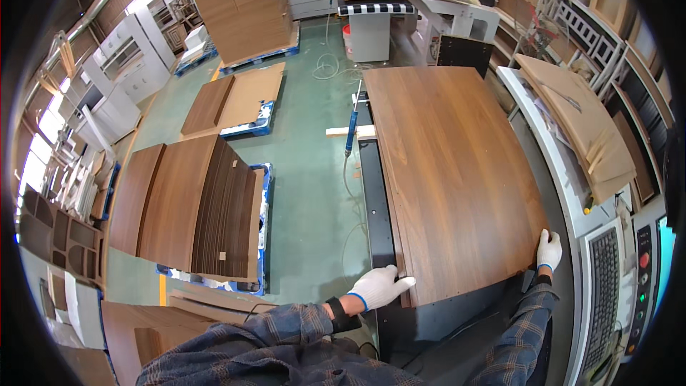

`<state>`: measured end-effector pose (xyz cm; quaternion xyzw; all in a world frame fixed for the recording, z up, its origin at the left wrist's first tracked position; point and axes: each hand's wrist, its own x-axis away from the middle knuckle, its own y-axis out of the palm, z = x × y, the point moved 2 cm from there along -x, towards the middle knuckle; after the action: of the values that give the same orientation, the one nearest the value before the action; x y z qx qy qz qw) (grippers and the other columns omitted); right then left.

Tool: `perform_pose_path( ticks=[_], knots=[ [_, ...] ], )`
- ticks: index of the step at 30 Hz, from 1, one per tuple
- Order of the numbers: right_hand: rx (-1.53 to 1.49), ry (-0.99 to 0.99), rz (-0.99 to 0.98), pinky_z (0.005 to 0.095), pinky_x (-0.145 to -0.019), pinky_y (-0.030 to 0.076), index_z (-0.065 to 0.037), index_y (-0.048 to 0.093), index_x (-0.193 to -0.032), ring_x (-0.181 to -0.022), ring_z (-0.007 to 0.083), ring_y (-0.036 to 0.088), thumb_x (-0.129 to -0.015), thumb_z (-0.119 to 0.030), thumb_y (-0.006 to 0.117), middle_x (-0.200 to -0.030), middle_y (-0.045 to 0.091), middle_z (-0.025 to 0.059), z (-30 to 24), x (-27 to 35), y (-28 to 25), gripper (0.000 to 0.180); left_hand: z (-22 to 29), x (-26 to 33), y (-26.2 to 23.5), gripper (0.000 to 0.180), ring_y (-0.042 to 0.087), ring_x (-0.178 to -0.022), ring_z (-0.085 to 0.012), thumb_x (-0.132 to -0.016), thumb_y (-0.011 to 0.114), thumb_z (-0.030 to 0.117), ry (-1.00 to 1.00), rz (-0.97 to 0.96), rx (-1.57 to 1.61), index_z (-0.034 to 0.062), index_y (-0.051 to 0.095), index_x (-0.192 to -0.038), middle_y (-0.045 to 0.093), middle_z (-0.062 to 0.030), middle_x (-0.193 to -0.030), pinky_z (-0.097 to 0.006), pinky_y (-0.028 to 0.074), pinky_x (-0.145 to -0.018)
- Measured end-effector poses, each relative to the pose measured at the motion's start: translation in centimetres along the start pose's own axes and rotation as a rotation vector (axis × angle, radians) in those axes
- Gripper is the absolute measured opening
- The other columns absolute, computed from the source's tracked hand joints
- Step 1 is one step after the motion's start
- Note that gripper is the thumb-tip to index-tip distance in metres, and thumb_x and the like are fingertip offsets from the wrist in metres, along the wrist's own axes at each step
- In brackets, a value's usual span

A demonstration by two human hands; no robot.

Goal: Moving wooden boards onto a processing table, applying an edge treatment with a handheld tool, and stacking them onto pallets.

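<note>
Head: brown wood-grain panel (pixel 457 179) is edge-touched by white-gloved left hand (pixel 381 289) and right hand (pixel 549 251), clamping unclear. Likely stiff, heavy; best edge-held.

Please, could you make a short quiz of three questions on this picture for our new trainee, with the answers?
1. Multiple choice: what is the left hand touching?
a) the keyboard
b) the large brown panel, by its near left corner
c) the red bucket

2. True or false: the right hand is at the panel's near right corner.

3. Complete with one word: the blue-handled tool is to the ____ of the panel.

Key: 1. b; 2. true; 3. left
</note>
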<state>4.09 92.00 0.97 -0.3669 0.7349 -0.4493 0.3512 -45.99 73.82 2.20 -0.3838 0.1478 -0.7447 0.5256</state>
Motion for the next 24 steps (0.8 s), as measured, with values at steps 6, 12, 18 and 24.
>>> perform_pose_path(
  ticks=[6,12,18,24],
  knots=[
    [0.030,-0.024,-0.019,0.0491,-0.099,0.053,0.002,0.069,-0.125,-0.113,0.0457,0.068,-0.102,-0.046,0.057,-0.119,0.071,0.0296,-2.0,2.2,0.2,0.054,1.4,-1.4,-2.8,0.057,0.070,-0.093,-0.0458,-0.100,0.057,0.053,0.014,-0.115,-0.032,-0.0012,0.075,-0.106,0.072,-0.0293,-0.095,-0.051,0.056,-0.085],
    [0.070,-0.057,0.017,0.0485,-0.099,0.052,-0.003,0.068,-0.131,-0.115,0.0456,0.066,-0.105,-0.050,0.053,-0.126,0.070,0.0253,3.4,0.9,-0.1,0.056,0.5,-2.9,1.1,0.045,0.069,-0.088,-0.0479,-0.096,0.056,0.035,0.103,-0.041,0.045,-0.0056,0.073,-0.085,0.068,-0.0319,-0.087,-0.055,0.053,-0.084],
    [0.132,0.100,-0.017,0.0461,-0.098,0.052,-0.005,0.066,-0.134,-0.117,0.0427,0.065,-0.106,-0.056,0.044,-0.130,0.069,0.0215,3.7,-0.5,2.0,0.062,0.6,-3.3,1.1,0.043,0.068,-0.087,-0.0504,-0.091,0.061,0.031,0.019,-0.104,0.160,-0.0100,0.071,-0.084,0.067,-0.0349,-0.087,-0.054,0.054,-0.082],
    [-0.011,0.067,0.083,0.0453,-0.099,0.051,-0.004,0.065,-0.133,-0.116,0.0408,0.065,-0.107,-0.051,0.045,-0.131,0.068,0.0217,2.3,1.2,-0.8,0.058,1.2,-3.2,-2.6,0.046,0.072,-0.063,-0.0313,-0.099,0.058,0.034,0.153,-0.386,0.215,-0.0037,0.070,-0.075,0.069,-0.0171,-0.064,-0.046,0.056,-0.064]
  ],
)
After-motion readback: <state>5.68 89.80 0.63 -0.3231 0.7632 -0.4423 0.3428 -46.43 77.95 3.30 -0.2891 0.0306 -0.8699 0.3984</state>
